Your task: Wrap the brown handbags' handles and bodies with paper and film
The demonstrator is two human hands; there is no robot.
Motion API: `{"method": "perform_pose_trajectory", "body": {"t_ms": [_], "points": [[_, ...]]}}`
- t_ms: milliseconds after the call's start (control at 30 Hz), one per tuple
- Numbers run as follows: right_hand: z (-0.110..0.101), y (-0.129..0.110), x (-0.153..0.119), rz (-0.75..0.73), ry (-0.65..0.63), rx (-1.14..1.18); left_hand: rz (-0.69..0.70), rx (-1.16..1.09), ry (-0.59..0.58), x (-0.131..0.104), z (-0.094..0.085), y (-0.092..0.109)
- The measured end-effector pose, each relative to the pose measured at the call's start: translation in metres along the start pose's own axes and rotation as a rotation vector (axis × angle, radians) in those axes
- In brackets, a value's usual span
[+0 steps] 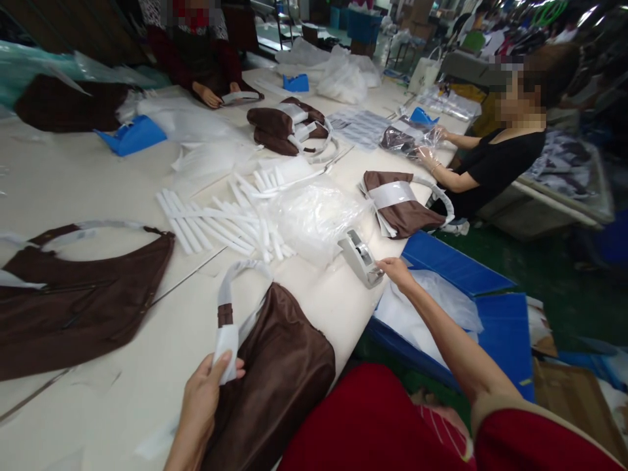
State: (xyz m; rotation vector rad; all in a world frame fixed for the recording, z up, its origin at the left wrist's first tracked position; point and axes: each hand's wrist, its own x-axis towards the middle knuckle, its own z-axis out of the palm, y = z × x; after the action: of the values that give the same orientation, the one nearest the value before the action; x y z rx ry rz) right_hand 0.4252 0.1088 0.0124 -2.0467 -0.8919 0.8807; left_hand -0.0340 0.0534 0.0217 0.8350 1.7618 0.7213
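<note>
My left hand [209, 386] pinches a white foam wrap [226, 347] around the strap of a brown handbag [284, 356], which lies on the table in front of me. The rest of that strap loops up beyond the hand in pale wrapping. Over to the right, the fingertips of my right hand [396, 271] are closed at the cutting end of a grey tape dispenser [360, 258]. Whether a piece of tape is between those fingers is too small to make out. Behind the dispenser lies a clear plastic bag [318, 216].
White foam strips [220, 222] lie heaped mid-table. Another brown bag [83, 294] is at left, and a banded brown bag [405, 203] sits near the right edge. A blue box [505, 333] with white sheets stands below that edge. Two co-workers handle bags across the table.
</note>
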Motion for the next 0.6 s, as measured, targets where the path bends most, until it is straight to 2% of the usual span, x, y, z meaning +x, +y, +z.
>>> {"method": "perform_pose_trajectory", "body": {"t_ms": [233,367,467,533,600], "points": [[0.012,-0.001,0.008,0.052,-0.032,0.079,-0.019,-0.006,0.016,-0.004,-0.001,0.004],[-0.005,-0.008,0.001,-0.013,0.007,0.118,-0.055,-0.043,0.046,-0.003,0.0,0.004],[-0.026,-0.005,-0.018,-0.051,0.002,0.156,-0.089,-0.072,0.066,0.0,0.001,0.003],[-0.033,0.003,-0.034,-0.003,-0.06,0.195,-0.104,-0.083,0.078,0.0,0.0,0.004],[-0.032,0.013,-0.045,0.095,-0.118,0.196,-0.107,-0.088,0.076,0.001,0.0,0.005]]}}
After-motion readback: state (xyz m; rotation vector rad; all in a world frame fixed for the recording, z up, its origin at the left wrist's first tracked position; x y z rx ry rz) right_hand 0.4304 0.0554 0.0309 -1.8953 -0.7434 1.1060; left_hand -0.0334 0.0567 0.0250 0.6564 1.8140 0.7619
